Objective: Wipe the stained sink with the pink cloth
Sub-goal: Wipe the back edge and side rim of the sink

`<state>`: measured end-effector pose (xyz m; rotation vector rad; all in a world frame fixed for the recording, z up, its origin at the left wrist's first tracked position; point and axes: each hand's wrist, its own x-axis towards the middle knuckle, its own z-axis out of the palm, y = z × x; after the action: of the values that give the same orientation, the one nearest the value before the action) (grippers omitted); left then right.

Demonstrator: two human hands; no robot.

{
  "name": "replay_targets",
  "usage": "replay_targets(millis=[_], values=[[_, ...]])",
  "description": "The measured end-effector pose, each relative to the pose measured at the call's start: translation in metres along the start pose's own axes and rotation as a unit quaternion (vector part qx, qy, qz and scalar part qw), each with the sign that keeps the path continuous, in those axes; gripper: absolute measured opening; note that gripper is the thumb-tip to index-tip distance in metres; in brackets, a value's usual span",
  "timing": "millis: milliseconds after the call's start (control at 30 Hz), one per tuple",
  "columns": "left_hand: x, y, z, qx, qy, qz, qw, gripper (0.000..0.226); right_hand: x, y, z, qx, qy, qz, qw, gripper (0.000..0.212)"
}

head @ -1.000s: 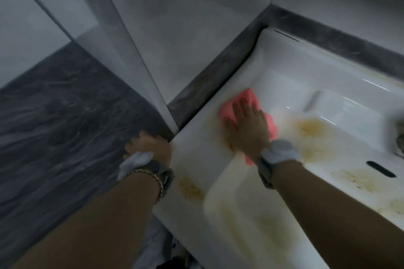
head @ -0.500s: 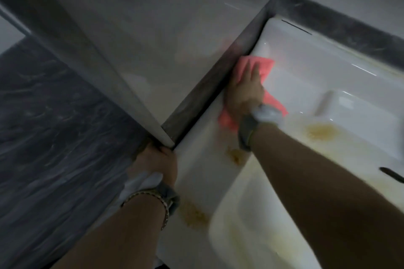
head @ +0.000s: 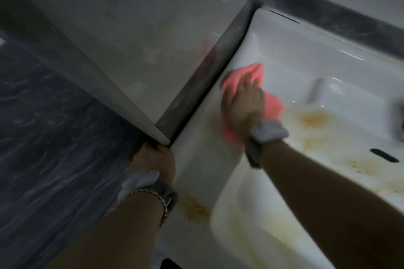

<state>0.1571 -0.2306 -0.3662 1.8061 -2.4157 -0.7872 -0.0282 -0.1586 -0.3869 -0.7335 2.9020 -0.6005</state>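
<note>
Your arms are bare, no sleeves. Left hand (head: 156,159): grey strap w/ white block at wrist, plus thin gold-tone beaded bracelet just behind it. Right hand (head: 242,102): same grey strap, pale grey block on top.

The right hand (head: 242,102) hid the middle of the cloth (head: 272,102). The sink (head: 284,54) ran off the right and bottom edges. A fixture (head: 399,116) at the right edge was blurred and cut off. The left hand's (head: 156,159) fingertips curled out of sight.
</note>
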Motion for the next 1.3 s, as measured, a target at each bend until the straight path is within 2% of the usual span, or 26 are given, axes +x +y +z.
replay_targets(millis=[67,133,200,233,267,333,367,400,433,500,567,633,700,733,800,867,900,1000,1100,1167,1233,1300], values=[[0.0,0.001,-0.002,-0.01,-0.038,-0.026,0.999,0.038,-0.06,-0.01,0.004,0.019,-0.01,-0.109,0.994,0.051],[-0.003,0.002,-0.006,0.004,-0.048,-0.048,0.998,0.036,-0.103,-0.001,-0.007,-0.005,-0.062,-0.243,0.968,0.051],[-0.005,0.003,-0.008,0.018,-0.029,-0.033,0.999,0.037,-0.089,0.023,-0.015,-0.038,-0.068,-0.339,0.937,0.048],[-0.005,0.002,-0.007,0.009,-0.019,-0.02,1.0,0.037,-0.071,0.032,-0.017,-0.041,-0.053,-0.33,0.941,0.046],[-0.005,0.0,-0.005,-0.01,-0.01,-0.01,1.0,0.038,-0.051,0.038,-0.019,-0.043,-0.045,-0.275,0.959,0.045],[-0.003,-0.003,0.0,-0.054,0.007,0.0,0.998,0.039,-0.014,0.038,-0.017,-0.026,-0.017,-0.096,0.995,0.047],[-0.001,-0.005,0.003,-0.062,0.017,0.002,0.998,0.04,-0.011,0.026,-0.013,-0.022,-0.003,-0.034,0.999,0.048],[0.0,-0.006,0.005,-0.056,0.028,0.001,0.998,0.04,-0.019,0.013,-0.007,-0.022,0.003,-0.014,1.0,0.049],[0.001,-0.007,0.007,-0.048,0.038,0.001,0.998,0.039,-0.038,0.0,-0.001,-0.025,0.019,-0.033,0.999,0.048],[0.002,-0.007,0.009,-0.058,0.055,-0.007,0.997,0.038,-0.09,-0.014,0.004,-0.005,0.031,-0.132,0.991,0.046],[0.003,-0.005,0.008,-0.065,0.05,-0.029,0.996,0.037,-0.139,-0.007,-0.002,-0.005,-0.025,-0.242,0.97,0.048],[0.005,-0.006,0.008,-0.061,0.037,-0.049,0.996,0.033,-0.14,0.01,-0.013,-0.015,-0.071,-0.346,0.935,0.048],[0.008,-0.007,0.008,-0.067,0.017,-0.053,0.996,0.032,-0.109,0.024,-0.015,-0.032,-0.05,-0.382,0.922,0.044],[0.007,-0.007,0.007,-0.059,0.004,-0.048,0.997,0.034,-0.088,0.028,-0.015,-0.032,-0.034,-0.339,0.94,0.044],[0.007,-0.008,0.005,-0.05,-0.005,-0.054,0.997,0.037,-0.049,0.035,-0.014,-0.02,0.003,-0.168,0.986,0.045],[0.006,-0.005,0.003,-0.056,-0.01,-0.072,0.996,0.039,-0.036,0.034,-0.011,0.016,0.041,-0.034,0.998,0.045],[0.005,-0.003,0.001,-0.053,-0.02,-0.078,0.995,0.039,-0.043,0.029,-0.007,0.028,0.053,-0.01,0.998,0.044],[-0.001,0.002,-0.008,-0.054,-0.07,-0.059,0.994,0.04,-0.104,0.006,0.005,0.083,0.059,-0.009,0.995,0.044],[-0.001,-0.003,-0.018,-0.08,-0.104,-0.067,0.989,0.04,-0.173,-0.005,0.004,0.118,-0.01,-0.067,0.991,0.047],[-0.001,-0.012,-0.025,-0.045,-0.128,-0.052,0.989,0.039,-0.166,0.004,-0.002,0.101,-0.032,-0.104,0.989,0.047],[-0.006,-0.026,-0.03,0.019,-0.158,-0.028,0.987,0.037,-0.135,0.009,-0.003,0.063,-0.004,-0.07,0.996,0.045],[-0.014,-0.042,-0.033,0.091,-0.186,-0.004,0.978,0.037,-0.11,0.002,0.0,0.048,0.023,0.007,0.999,0.047]])
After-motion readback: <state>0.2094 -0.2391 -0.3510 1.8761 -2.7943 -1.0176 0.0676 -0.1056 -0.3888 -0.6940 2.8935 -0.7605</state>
